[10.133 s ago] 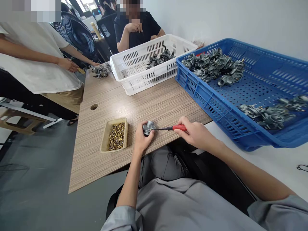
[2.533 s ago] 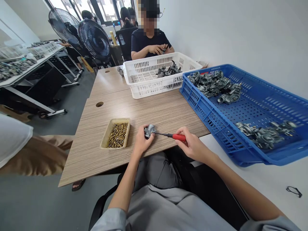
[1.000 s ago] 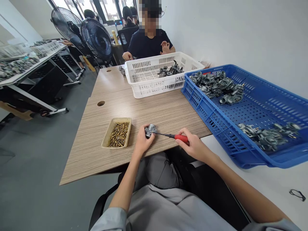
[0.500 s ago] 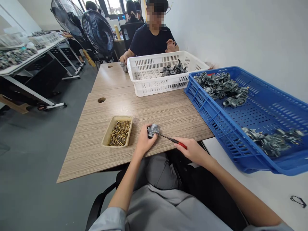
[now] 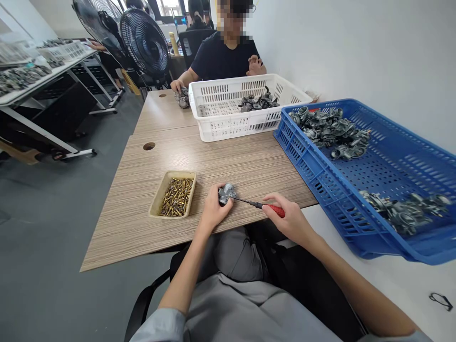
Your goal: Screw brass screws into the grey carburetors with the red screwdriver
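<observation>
My left hand [image 5: 213, 209] is closed around a small grey metal carburetor [image 5: 227, 193], held just over the table near its front edge. In my right hand [image 5: 290, 216] is a screwdriver [image 5: 274, 209] with a red handle and a thin dark shaft. Its shaft points left, and the tip meets the carburetor's right side; the exact contact point is too small to make out. The index finger lies raised a little above the handle. Left of my left hand stands a cream plastic tub [image 5: 156, 209] filled with small brass parts [image 5: 177, 195].
A blue crate [image 5: 317, 175] with carburetors [image 5: 327, 128] stands at the right. Behind the table's middle is a white basket [image 5: 228, 130] holding more of them. Across the table sits a person [image 5: 228, 59], one hand on a metal part [image 5: 183, 98]. Fans [image 5: 145, 42] stand back left.
My right hand has shifted slightly right and its fingers have loosened and spread on the red handle. My left hand holds the carburetor as before. The other person's metal part has moved slightly.
</observation>
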Action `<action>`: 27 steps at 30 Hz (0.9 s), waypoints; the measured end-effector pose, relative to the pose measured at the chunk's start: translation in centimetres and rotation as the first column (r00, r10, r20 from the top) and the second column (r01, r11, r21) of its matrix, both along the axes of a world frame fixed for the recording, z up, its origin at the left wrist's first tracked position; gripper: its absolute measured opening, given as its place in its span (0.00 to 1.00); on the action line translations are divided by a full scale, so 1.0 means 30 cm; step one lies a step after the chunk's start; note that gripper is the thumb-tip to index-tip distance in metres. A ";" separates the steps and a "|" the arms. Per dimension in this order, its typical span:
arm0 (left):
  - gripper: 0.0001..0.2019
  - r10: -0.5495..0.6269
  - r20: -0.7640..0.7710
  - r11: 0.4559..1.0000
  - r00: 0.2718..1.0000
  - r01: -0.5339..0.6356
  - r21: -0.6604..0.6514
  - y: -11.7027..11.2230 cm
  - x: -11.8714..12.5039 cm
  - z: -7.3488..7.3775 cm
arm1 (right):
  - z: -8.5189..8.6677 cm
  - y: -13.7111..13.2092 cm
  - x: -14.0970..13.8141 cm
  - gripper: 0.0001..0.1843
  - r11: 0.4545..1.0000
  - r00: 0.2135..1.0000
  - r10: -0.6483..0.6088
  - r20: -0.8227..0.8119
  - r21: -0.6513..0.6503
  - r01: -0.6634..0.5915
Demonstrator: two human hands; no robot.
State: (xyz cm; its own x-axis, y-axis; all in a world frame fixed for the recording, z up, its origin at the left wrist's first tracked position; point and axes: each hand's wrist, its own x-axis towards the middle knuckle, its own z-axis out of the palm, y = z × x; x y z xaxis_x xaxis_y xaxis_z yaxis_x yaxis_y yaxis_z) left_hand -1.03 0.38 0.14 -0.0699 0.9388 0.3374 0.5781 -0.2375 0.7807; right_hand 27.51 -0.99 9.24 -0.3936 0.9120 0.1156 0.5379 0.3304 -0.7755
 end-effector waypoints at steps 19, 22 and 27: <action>0.22 0.011 -0.024 1.000 1.000 -0.011 0.000 0.000 0.000 -0.007 | 0.046 -0.039 0.013 0.11 0.980 0.958 0.011 0.285 0.189 -0.067; 0.22 0.013 -0.026 1.000 1.000 -0.013 0.003 0.001 0.000 -0.009 | 0.041 -0.028 0.007 0.14 0.983 0.924 -0.126 0.361 0.168 0.068; 0.22 0.019 -0.040 1.000 0.999 -0.019 0.017 0.002 0.001 -0.013 | 0.060 -0.031 0.017 0.13 0.987 0.975 0.055 0.215 0.134 -0.085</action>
